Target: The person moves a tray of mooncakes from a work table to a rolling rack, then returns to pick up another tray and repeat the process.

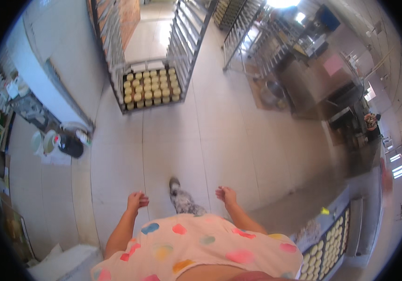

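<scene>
My left hand (138,200) hangs in front of me over the floor. Its fingers are loosely bent and hold nothing. Level with it on the other side, my right hand (226,194) is also empty, its fingers slightly curled and apart. Neither hand touches anything. One leg and shoe (177,192) show between them. Ahead stands a tall metal tray rack (184,82), with a dark tray (134,105) of pale round dough pieces (150,88) at its bottom.
Beside me at the lower right, a counter holds trays of pale dough rounds (320,253). A steel worktable (313,86) and another rack (238,40) stand at the far right. On the left are a wall end (53,79), a black container (71,146) and pale buckets (50,140).
</scene>
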`<action>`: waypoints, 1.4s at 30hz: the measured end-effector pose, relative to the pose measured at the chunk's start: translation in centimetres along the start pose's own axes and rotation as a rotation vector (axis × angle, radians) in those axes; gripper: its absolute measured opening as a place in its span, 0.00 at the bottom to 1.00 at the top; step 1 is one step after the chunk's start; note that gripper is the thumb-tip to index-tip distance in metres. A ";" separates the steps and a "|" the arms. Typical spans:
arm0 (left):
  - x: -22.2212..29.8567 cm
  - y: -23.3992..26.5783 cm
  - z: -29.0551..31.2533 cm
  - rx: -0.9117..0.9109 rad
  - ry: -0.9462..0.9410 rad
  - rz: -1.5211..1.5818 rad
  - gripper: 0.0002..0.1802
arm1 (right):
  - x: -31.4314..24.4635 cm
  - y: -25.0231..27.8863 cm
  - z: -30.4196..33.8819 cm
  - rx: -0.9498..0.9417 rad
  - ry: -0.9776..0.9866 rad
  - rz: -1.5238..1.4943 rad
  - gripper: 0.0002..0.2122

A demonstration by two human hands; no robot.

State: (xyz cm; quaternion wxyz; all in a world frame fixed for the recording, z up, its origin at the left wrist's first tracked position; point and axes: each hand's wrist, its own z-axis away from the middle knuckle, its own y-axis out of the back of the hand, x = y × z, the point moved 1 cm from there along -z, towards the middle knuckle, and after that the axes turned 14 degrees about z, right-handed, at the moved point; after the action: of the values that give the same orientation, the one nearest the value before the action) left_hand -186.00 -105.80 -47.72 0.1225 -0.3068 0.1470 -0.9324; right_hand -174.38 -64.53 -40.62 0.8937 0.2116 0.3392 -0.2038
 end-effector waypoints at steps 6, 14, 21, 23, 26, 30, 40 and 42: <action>10.4 0.0 -8.4 0.188 -0.020 0.120 0.16 | -16.4 -9.5 -12.0 -0.205 0.117 0.166 0.13; 17.0 0.8 -23.4 0.144 -0.076 0.323 0.16 | -25.7 -18.7 -25.1 -0.361 0.009 0.314 0.16; 25.0 -2.5 -39.6 0.185 -0.084 0.273 0.16 | -22.3 -23.7 -38.1 -0.269 -0.156 0.160 0.16; 25.6 -2.8 -44.1 0.145 -0.084 0.309 0.18 | -22.0 -26.1 -42.2 -0.312 -0.186 0.112 0.16; 26.2 -3.9 -50.8 0.157 -0.104 0.370 0.23 | -21.9 -29.6 -49.6 -0.351 -0.188 0.083 0.17; 26.0 -3.7 -60.1 0.139 -0.166 0.513 0.28 | -22.1 -36.1 -59.9 -0.372 -0.156 -0.037 0.17; 30.8 -4.9 -74.8 0.100 -0.494 0.848 0.18 | -26.9 -45.0 -74.4 -0.497 -0.073 -0.484 0.13; 31.1 -4.2 -75.9 0.115 -0.516 0.929 0.15 | -26.5 -45.9 -75.3 -0.442 0.001 -0.440 0.12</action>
State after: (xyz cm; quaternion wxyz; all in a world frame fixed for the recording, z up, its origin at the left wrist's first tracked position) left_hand -257.10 -96.70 -87.91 0.5711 -0.4215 0.1813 -0.6807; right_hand -255.05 -57.80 -84.46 0.8524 -0.0664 0.4134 -0.3134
